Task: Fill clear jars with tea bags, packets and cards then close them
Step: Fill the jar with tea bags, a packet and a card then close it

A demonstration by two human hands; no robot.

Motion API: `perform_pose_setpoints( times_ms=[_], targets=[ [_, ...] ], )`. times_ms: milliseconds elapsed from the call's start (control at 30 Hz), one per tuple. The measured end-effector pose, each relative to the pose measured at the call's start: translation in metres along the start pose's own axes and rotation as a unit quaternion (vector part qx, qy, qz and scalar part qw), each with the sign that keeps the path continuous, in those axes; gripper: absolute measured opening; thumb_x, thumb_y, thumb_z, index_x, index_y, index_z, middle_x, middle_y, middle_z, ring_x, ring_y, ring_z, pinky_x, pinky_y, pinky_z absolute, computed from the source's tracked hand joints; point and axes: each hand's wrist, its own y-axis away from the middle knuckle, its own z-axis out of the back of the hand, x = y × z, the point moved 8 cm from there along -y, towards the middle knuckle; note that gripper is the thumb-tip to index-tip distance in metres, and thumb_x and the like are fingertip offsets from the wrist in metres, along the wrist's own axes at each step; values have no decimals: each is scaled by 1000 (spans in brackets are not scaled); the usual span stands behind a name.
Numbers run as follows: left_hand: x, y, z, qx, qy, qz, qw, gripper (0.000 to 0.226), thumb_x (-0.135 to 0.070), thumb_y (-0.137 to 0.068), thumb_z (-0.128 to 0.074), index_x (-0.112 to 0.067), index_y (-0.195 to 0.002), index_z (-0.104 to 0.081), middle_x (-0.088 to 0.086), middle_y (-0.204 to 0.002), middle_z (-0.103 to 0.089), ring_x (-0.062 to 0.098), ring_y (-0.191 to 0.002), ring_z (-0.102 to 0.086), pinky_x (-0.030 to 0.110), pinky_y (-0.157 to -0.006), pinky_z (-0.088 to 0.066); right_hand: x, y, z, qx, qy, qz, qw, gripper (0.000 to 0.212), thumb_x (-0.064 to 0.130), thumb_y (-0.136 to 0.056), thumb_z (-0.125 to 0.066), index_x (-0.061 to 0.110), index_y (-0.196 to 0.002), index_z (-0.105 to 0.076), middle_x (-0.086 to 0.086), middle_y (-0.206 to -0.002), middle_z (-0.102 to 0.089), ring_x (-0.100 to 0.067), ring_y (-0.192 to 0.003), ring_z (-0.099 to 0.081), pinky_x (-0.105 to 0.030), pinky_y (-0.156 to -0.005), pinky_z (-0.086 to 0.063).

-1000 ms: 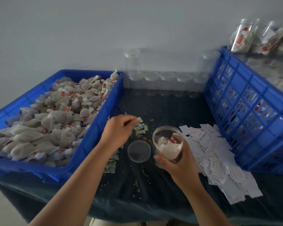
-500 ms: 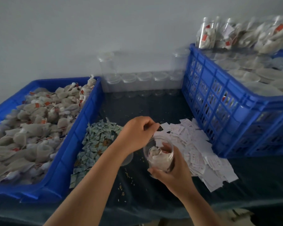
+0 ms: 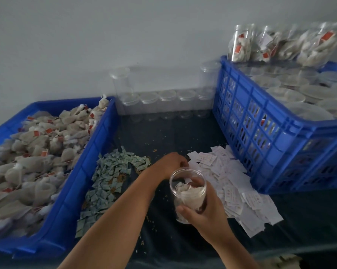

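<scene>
1. The jar (image 3: 187,189) is in the lower middle of the frame, open-topped, with the mouth tipped a bit toward the camera. It's about half full of tea bags (image 3: 190,195), and there's a white slip near the rim.
2. The right hand (image 3: 208,214) has it from below and from the right, with the thumb across the front and the fingers wrapped round the far side. That's a solid grasp. I can't tell if the jar's bottom is touching the cloth (image 3: 163,136) or not.
3. The left hand (image 3: 171,164) is just above the jar in the frame. It's reaching across to the near edge of the cards (image 3: 231,183) with the fingers curled down onto them. Honestly I can't tell if it has one pinched or is just touching.
4. The cards are a messy white pile running from the middle to the lower right, up against the crate (image 3: 260,133).
5. The greenish packets (image 3: 109,175) are scattered left of the arm, beside the bin (image 3: 82,191).
6. The bin fills the left side and is heaped with loose tea bags (image 3: 31,156) with red tags.
7. The empty jars (image 3: 167,101) are lined up along the wall at top centre, between the bin and the crate.
8. The filled jars (image 3: 280,41) lie stacked on the crate in the upper right, over more lidded ones.
</scene>
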Motion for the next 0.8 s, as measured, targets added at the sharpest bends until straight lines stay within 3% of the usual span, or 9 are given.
perform_pose_setpoints(
  times_ms=[100, 267, 367, 467, 567, 700, 800],
  targets=[
    [4, 2, 2, -31, 35, 14, 999, 22, -25, -87, -81, -39, -76, -68, -19, -80, -70, -1, -75, -66, 16, -61, -45, -3, 0, 0, 2, -4, -5, 1000, 75, 64, -77, -90, 32, -138, -59, 3, -125, -74, -23, -114, -73, -29, -91, -61],
    [12, 37, 39, -169, 123, 46, 977, 9, -38, -90, -82, -33, -90, -75, -15, -84, -73, 0, -77, -68, 25, -69, -56, -5, 3, 1, 3, 3, -11, 1000, 73, 51, -74, -94, 36, -136, -58, 11, -122, -74, -14, -111, -74, -19, -89, -58],
    [14, 69, 71, -208, 147, 54, 965, 18, -42, -100, -72, -30, -88, -76, -8, -75, -74, 0, -56, -60, 22, -55, -49, -4, 3, 0, 8, 13, -5, 1000, 71, 51, -73, -93, 43, -134, -57, 13, -121, -74, -13, -111, -73, -18, -88, -57],
    [6, 105, 93, -170, 196, 19, 965, 19, -47, -101, -71, -38, -86, -79, -10, -78, -77, 0, -49, -56, 13, -48, -44, -3, 3, -1, 11, 30, 2, 999, 75, 64, -73, -91, 41, -135, -57, 16, -121, -72, -11, -111, -72, -17, -86, -57],
    [-11, 125, 97, -110, 228, -29, 967, 3, -42, -96, -78, -43, -92, -78, -22, -90, -79, -3, -74, -73, 5, -65, -52, 1, 4, -2, 15, 39, 17, 999, 76, 75, -73, -85, 42, -135, -56, 17, -122, -71, -11, -111, -72, -16, -84, -56],
    [-1, 103, 80, -124, 137, 33, 982, 15, -42, -100, -73, -39, -86, -77, -20, -80, -78, 0, -70, -73, 20, -67, -59, 2, 4, -3, 18, 37, 17, 999, 72, 75, -73, -85, 48, -133, -55, 16, -121, -72, -13, -111, -73, -21, -86, -60],
    [21, 72, 52, -111, 152, 92, 978, 29, -40, -103, -69, -29, -79, -83, -7, -74, -78, 0, -58, -66, 28, -68, -54, 5, 4, -3, 17, 44, 21, 999, 70, 71, -75, -86, 49, -134, -56, 17, -122, -73, -10, -112, -72, -18, -86, -58]
  ],
)
